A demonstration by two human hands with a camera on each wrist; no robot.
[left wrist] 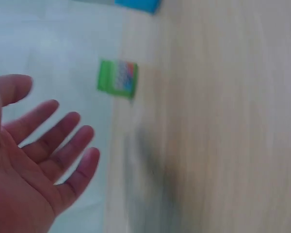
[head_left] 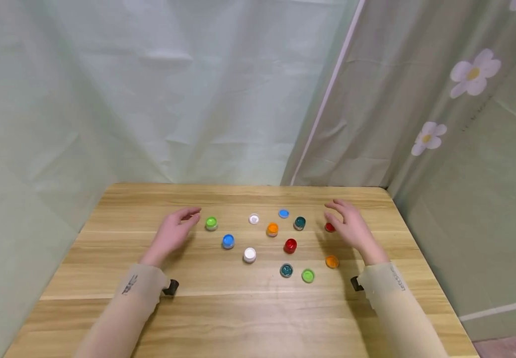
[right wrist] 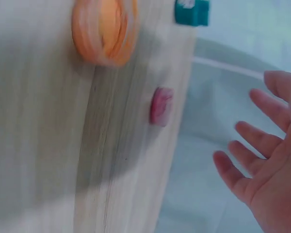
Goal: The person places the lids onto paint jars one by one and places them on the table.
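Note:
My left hand point(head_left: 175, 232) hovers at the left with loosely bent fingers, holding nothing. Just right of its fingertips stands a small green paint pot point(head_left: 211, 223), whose printed label shows in the left wrist view. On the other side, my right hand point(head_left: 351, 227) is held over the table, fingers spread and also holding nothing. A shallow red lid point(head_left: 330, 227) lies by its thumb, partly covered in the head view. Nearer to me is an orange lid point(head_left: 332, 261). Between the hands stand a blue pot point(head_left: 228, 241), white pot point(head_left: 249, 255), orange pot point(head_left: 272, 229), red pot point(head_left: 291, 245) and teal pot point(head_left: 300, 223).
Farther back lie a white lid point(head_left: 253, 219) and a blue lid point(head_left: 284, 213). Toward the front are a teal lid point(head_left: 287, 270) and a green lid point(head_left: 308, 275). The wooden table point(head_left: 222, 318) ends against a pale curtain point(head_left: 186, 109) at the back.

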